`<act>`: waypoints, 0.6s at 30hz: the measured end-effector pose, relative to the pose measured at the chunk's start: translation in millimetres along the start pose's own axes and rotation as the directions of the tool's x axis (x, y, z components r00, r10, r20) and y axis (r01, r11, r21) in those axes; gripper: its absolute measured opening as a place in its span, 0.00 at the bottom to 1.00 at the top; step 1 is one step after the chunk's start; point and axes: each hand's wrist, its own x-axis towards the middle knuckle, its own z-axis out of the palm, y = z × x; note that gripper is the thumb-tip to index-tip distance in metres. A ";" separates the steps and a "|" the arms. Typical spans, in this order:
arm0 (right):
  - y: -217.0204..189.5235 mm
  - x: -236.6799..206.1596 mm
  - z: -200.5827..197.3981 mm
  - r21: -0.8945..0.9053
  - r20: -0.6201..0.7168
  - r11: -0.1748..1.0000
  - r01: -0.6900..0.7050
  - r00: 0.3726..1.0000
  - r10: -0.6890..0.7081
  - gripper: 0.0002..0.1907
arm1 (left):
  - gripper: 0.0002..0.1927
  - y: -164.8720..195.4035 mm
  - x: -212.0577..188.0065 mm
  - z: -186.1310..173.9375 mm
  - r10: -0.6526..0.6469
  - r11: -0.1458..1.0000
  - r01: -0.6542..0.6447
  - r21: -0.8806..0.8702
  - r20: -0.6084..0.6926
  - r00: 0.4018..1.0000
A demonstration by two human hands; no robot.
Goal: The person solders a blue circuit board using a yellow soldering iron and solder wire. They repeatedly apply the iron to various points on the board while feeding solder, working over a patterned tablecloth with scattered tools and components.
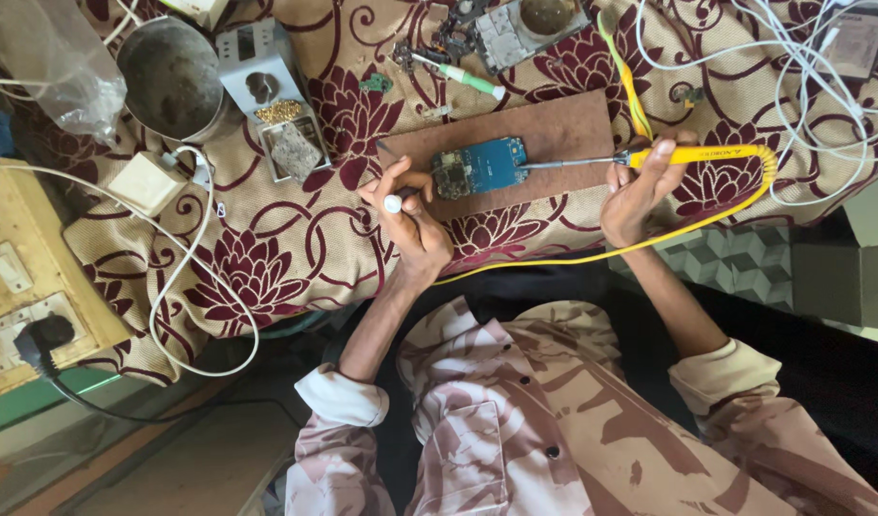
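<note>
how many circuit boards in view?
2. A blue circuit board lies on the brown mat between the hands; a grey circuit board sits at the top edge. Others may hide in the clutter.

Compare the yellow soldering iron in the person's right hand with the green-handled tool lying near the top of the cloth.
The soldering iron is held in the right hand, its tip on the blue circuit board; the green-handled tool lies untouched on the cloth. The iron is yellow, longer and trails a cord; the tool is green, shorter and cordless. Both are slim hand tools.
</note>
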 end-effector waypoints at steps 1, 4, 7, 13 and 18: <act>0.4 -0.8 -0.3 -0.011 0.020 1.000 0.005 1.000 -0.005 0.17 | 0.20 0.0 0.7 -0.7 0.010 1.000 -0.010 -0.008 0.001 1.000; -1.3 -0.7 -2.3 -0.039 0.070 0.999 0.031 0.997 -0.028 0.14 | 0.20 0.4 2.1 -0.3 0.034 0.999 -0.034 -0.025 0.002 0.999; -0.8 -1.1 -3.4 -0.050 0.058 0.998 0.044 0.997 -0.041 0.14 | 0.19 1.2 2.4 -0.5 0.042 0.999 -0.042 -0.021 -0.002 0.999; 2.2 1.8 -4.1 -0.053 0.014 0.997 0.053 0.999 -0.052 0.18 | 0.21 1.1 4.3 1.8 0.046 0.999 -0.047 -0.027 -0.014 0.999; 1.0 1.0 -5.3 -0.060 0.039 0.997 0.045 0.998 -0.043 0.19 | 0.21 1.8 3.8 0.7 0.050 0.998 -0.050 -0.025 0.001 0.999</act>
